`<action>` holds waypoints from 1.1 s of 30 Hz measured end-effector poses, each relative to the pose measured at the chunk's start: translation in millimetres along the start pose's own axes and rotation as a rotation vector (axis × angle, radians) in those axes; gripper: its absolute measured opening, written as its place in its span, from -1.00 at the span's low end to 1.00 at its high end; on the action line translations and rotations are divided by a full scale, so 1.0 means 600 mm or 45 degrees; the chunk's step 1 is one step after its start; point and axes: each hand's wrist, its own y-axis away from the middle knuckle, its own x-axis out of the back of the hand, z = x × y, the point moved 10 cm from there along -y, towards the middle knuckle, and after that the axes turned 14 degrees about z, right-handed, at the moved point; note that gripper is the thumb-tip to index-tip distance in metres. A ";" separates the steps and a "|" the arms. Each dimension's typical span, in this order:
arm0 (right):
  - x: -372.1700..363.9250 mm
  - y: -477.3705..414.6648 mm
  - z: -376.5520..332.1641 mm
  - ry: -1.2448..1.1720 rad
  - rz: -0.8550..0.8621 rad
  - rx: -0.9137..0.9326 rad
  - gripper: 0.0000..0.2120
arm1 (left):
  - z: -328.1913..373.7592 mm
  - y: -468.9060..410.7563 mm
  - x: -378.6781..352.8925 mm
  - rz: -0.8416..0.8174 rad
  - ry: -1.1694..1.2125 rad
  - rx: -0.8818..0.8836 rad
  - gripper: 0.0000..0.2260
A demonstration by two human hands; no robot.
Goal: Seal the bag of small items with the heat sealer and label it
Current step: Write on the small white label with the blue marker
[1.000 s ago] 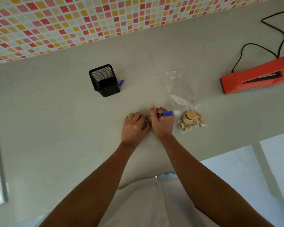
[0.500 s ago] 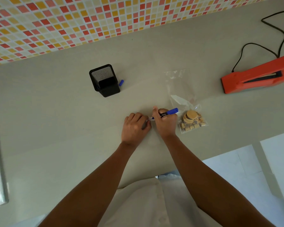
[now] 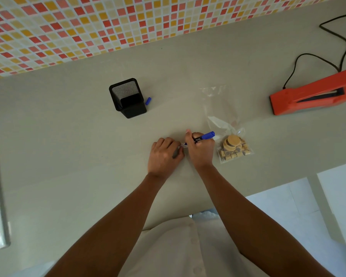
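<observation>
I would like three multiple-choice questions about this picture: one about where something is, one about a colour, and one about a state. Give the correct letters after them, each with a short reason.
1. Where does the loose blue cap lie?
A. inside the bag
B. on the counter beside the black mesh holder
C. on top of the sealer

2. What colour is the heat sealer?
A. orange-red
B. green
C. white

3. What is the right hand doing?
A. resting flat and empty
B. gripping the blue marker
C. pressing the sealer shut

Answers:
1. B, the cap sits just by the holder's right side.
2. A, its body and raised arm are orange-red.
3. B, its fingers are closed on the marker, tip down by the left hand, while the bag of small items lies apart to its right.
</observation>
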 end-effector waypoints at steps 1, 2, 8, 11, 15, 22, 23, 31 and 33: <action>0.001 0.000 -0.001 0.007 0.003 0.010 -0.50 | -0.001 0.000 -0.001 -0.006 0.002 0.003 -0.92; 0.001 0.000 -0.003 0.017 0.004 0.027 -0.50 | -0.001 0.000 -0.001 -0.010 0.003 0.006 -0.92; 0.001 -0.001 -0.010 0.052 0.016 0.074 -0.51 | 0.000 0.001 0.000 -0.017 -0.002 0.002 -0.91; 0.002 -0.001 -0.011 0.045 0.021 0.079 -0.51 | -0.001 0.000 0.000 -0.015 -0.002 0.006 -0.91; 0.001 -0.002 -0.004 0.041 0.027 0.070 -0.52 | 0.001 0.000 0.001 -0.004 0.005 0.001 -0.90; 0.000 -0.001 0.001 0.037 0.051 0.078 -0.52 | 0.000 0.001 0.000 -0.007 0.003 0.012 -0.90; 0.000 -0.001 0.003 0.031 0.053 0.068 -0.52 | 0.000 0.001 0.000 -0.009 0.005 0.011 -0.90; 0.004 -0.002 -0.005 0.063 0.063 0.121 -0.53 | -0.001 0.001 -0.002 -0.006 0.000 0.014 -0.91; 0.004 -0.003 -0.006 0.075 0.066 0.127 -0.53 | -0.001 0.002 -0.001 -0.005 -0.004 0.010 -0.90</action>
